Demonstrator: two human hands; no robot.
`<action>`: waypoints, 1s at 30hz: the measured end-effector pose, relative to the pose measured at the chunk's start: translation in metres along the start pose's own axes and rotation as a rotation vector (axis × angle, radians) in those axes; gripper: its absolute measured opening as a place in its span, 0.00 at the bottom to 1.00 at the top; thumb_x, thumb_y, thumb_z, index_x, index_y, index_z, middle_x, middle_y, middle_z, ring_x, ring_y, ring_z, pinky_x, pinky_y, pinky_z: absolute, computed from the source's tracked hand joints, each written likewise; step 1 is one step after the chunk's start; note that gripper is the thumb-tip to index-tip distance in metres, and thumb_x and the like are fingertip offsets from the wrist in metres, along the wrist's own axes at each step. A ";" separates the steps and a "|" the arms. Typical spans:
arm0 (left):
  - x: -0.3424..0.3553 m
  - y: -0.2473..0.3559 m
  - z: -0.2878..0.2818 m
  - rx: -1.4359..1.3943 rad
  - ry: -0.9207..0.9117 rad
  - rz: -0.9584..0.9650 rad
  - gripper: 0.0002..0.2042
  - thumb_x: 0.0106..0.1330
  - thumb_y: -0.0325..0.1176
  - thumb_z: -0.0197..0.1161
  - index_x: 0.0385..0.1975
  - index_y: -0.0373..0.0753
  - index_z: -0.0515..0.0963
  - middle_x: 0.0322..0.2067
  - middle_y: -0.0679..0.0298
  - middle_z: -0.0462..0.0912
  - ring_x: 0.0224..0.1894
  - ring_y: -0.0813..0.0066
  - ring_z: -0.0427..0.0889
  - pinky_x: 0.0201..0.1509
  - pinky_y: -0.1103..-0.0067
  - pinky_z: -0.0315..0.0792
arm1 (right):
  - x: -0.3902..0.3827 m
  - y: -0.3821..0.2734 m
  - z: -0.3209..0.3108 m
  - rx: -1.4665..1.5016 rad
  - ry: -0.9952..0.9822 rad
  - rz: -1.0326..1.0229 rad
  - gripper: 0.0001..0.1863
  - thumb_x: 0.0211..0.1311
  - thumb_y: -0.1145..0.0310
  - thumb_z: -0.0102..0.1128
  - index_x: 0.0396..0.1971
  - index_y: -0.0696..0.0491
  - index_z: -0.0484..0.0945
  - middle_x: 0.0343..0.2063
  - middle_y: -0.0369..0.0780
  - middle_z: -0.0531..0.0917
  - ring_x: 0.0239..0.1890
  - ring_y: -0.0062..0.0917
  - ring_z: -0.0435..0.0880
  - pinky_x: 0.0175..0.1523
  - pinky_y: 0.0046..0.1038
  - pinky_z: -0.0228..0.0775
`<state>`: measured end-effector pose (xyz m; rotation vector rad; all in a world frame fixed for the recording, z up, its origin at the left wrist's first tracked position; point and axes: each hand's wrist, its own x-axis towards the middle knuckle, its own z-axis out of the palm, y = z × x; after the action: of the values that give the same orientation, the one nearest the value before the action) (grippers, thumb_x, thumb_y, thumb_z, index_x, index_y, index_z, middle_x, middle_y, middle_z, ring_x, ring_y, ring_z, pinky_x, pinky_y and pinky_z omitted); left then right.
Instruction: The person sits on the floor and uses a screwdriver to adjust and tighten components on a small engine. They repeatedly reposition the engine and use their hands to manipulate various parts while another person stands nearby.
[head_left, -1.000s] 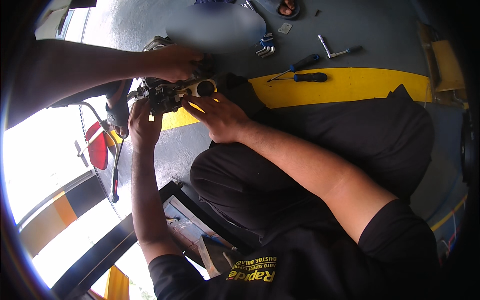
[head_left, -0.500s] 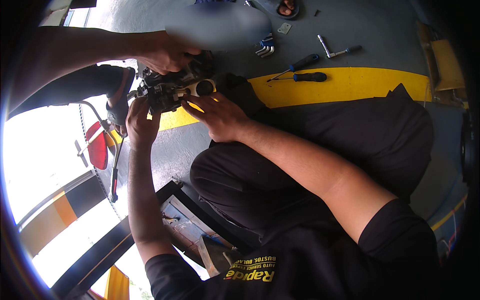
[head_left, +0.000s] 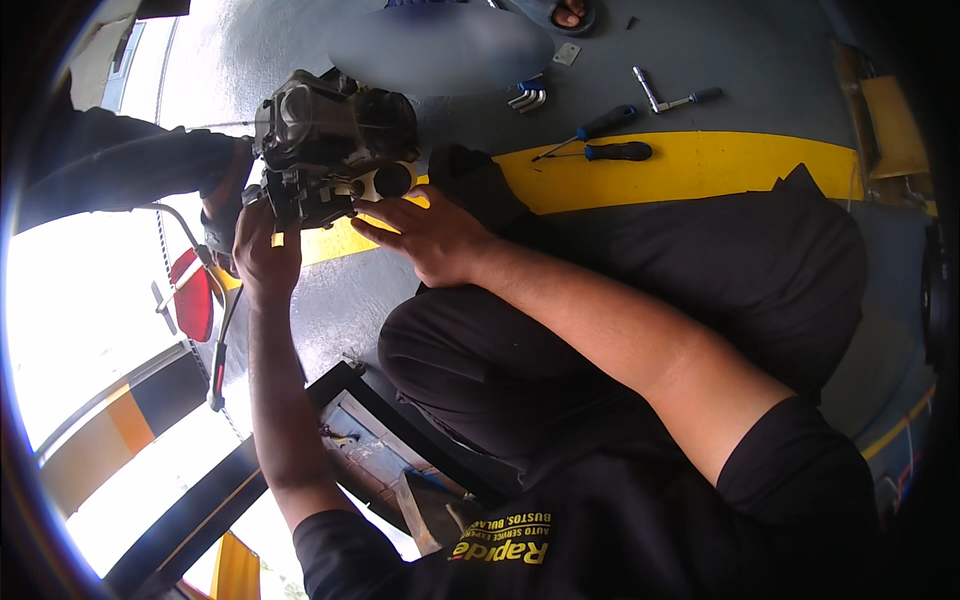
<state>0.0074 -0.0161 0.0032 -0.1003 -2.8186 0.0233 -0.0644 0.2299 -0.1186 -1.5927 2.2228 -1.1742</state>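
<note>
A bulky black mechanical assembly [head_left: 335,135] with a glossy, partly see-through-looking housing is held above the floor at upper left; its exact kind is unclear. A pale round fitting with a dark opening [head_left: 393,180] sits at its near right side. My left hand [head_left: 268,255] grips the near left edge, its fingertips partly hidden behind the part. From the right, my right hand [head_left: 435,235] reaches the near side with fingers stretched and spread, the tips close to or touching the assembly beside the fitting.
Two screwdrivers [head_left: 618,152] lie on and beside the yellow floor stripe [head_left: 740,165]. Behind them are a ratchet wrench [head_left: 690,98], hex keys [head_left: 528,96] and a small metal plate [head_left: 566,54]. Another person's leg [head_left: 150,165] is at left, near a red reflector-like piece [head_left: 192,295].
The other person's arm and hand have left the assembly, uncovering its top. The assembly and my left hand have shifted slightly left; my right hand stays nearly in place.
</note>
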 end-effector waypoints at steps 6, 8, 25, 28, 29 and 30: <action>-0.006 0.004 -0.004 -0.015 -0.061 -0.068 0.14 0.63 0.27 0.75 0.48 0.37 0.86 0.45 0.57 0.87 0.46 0.56 0.89 0.50 0.67 0.83 | -0.002 -0.002 0.001 -0.070 -0.040 -0.046 0.49 0.55 0.74 0.66 0.80 0.43 0.58 0.79 0.40 0.61 0.73 0.30 0.71 0.78 0.40 0.59; -0.006 0.004 0.000 0.007 -0.044 -0.091 0.13 0.62 0.27 0.75 0.47 0.37 0.87 0.44 0.57 0.87 0.46 0.56 0.89 0.50 0.67 0.83 | -0.003 -0.001 0.002 -0.068 -0.019 -0.037 0.49 0.55 0.73 0.67 0.80 0.44 0.58 0.79 0.39 0.60 0.74 0.30 0.70 0.78 0.40 0.59; -0.015 0.001 0.003 -0.054 -0.005 -0.116 0.17 0.54 0.21 0.74 0.45 0.32 0.84 0.47 0.51 0.85 0.50 0.49 0.86 0.55 0.64 0.82 | 0.001 -0.001 0.000 -0.055 0.012 -0.096 0.52 0.50 0.75 0.66 0.79 0.56 0.56 0.76 0.47 0.65 0.70 0.37 0.74 0.66 0.41 0.69; -0.016 0.002 -0.002 -0.112 -0.030 -0.175 0.18 0.54 0.23 0.72 0.47 0.32 0.82 0.47 0.51 0.82 0.52 0.46 0.84 0.57 0.62 0.81 | 0.009 -0.013 -0.005 -0.034 0.051 -0.004 0.53 0.46 0.75 0.66 0.78 0.58 0.56 0.70 0.51 0.72 0.57 0.41 0.83 0.56 0.43 0.75; -0.016 0.004 -0.003 -0.114 -0.041 -0.173 0.18 0.54 0.24 0.71 0.47 0.31 0.82 0.46 0.51 0.82 0.53 0.46 0.83 0.58 0.63 0.81 | 0.010 -0.016 -0.008 -0.009 0.075 0.012 0.52 0.46 0.75 0.67 0.77 0.58 0.58 0.68 0.51 0.75 0.50 0.44 0.86 0.53 0.44 0.77; -0.013 0.004 -0.005 -0.097 -0.040 -0.169 0.18 0.54 0.25 0.71 0.47 0.31 0.82 0.46 0.50 0.82 0.53 0.46 0.83 0.57 0.63 0.81 | 0.012 -0.018 -0.012 0.011 0.111 0.001 0.51 0.46 0.73 0.68 0.76 0.60 0.60 0.67 0.52 0.75 0.49 0.46 0.86 0.52 0.45 0.79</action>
<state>0.0214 -0.0126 0.0034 0.1180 -2.8579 -0.1509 -0.0626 0.2234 -0.0944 -1.5576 2.2796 -1.3019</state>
